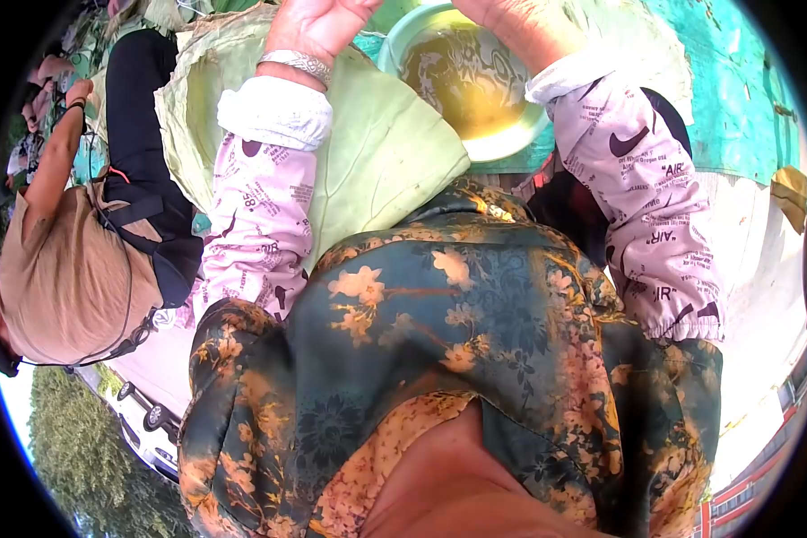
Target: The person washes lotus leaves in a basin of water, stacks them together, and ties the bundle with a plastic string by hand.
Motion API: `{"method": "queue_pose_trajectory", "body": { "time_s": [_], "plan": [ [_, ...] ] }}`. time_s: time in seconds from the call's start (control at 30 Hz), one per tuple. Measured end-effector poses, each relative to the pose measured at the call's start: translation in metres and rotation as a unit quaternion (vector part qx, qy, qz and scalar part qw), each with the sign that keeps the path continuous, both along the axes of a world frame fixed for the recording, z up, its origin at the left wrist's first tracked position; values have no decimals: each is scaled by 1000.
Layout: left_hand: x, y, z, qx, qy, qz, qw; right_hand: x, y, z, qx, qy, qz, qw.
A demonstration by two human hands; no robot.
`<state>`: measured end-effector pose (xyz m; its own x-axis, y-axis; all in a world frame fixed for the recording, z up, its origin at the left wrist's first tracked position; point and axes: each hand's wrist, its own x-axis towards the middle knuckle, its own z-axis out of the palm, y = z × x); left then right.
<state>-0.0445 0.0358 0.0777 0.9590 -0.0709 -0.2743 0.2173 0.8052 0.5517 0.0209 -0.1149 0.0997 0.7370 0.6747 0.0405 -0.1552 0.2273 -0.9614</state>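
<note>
At the top edge my left hand [318,25], with a silver bracelet [298,63] at its wrist, is cut off by the frame, so its fingers are out of sight. My right hand [502,13] is cropped there too, over the far rim of a pale green basin [502,143]. Yellow-brown liquid [462,76] with a shiny surface fills much of the basin. A large, pale green, leaf-like sheet with vein lines [381,148] spreads below my left hand, left of the basin. Whether either hand holds anything is hidden.
Turquoise sheeting [726,99] lies under and right of the basin. At the left, a person in a tan shirt [81,278] sits close beside me. More pale leaf-like sheets [188,108] lie between us. A white car [143,430] and trees stand behind.
</note>
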Motion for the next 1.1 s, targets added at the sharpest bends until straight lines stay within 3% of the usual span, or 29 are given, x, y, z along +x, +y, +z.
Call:
{"method": "queue_pose_trajectory", "body": {
  "time_s": [0.13,0.23,0.3,0.53,0.7,0.77,0.8,0.9,1.1],
  "plan": [
    [2,1,1,-79,-50,-58,994,3,-1,-9,128,144,37,981],
    [3,2,5,-77,-76,-38,993,0,-2,-2,161,205,34,965],
    [0,2,7,-41,-79,32,995,3,1,-4,167,223,21,960],
    [-10,3,23,96,-109,75,987,5,0,3,179,225,35,957],
    [-9,2,16,41,-47,111,992,3,2,-1,157,239,29,958],
    [-6,-8,26,76,3,173,982,3,4,-2,145,247,24,958],
    [-8,-3,20,15,-35,147,988,4,5,-4,152,254,36,955],
    [-6,4,11,-21,-53,109,992,4,7,-5,159,234,29,959],
    [-7,9,7,2,8,107,994,2,8,-13,141,212,37,966]
  ]
}}
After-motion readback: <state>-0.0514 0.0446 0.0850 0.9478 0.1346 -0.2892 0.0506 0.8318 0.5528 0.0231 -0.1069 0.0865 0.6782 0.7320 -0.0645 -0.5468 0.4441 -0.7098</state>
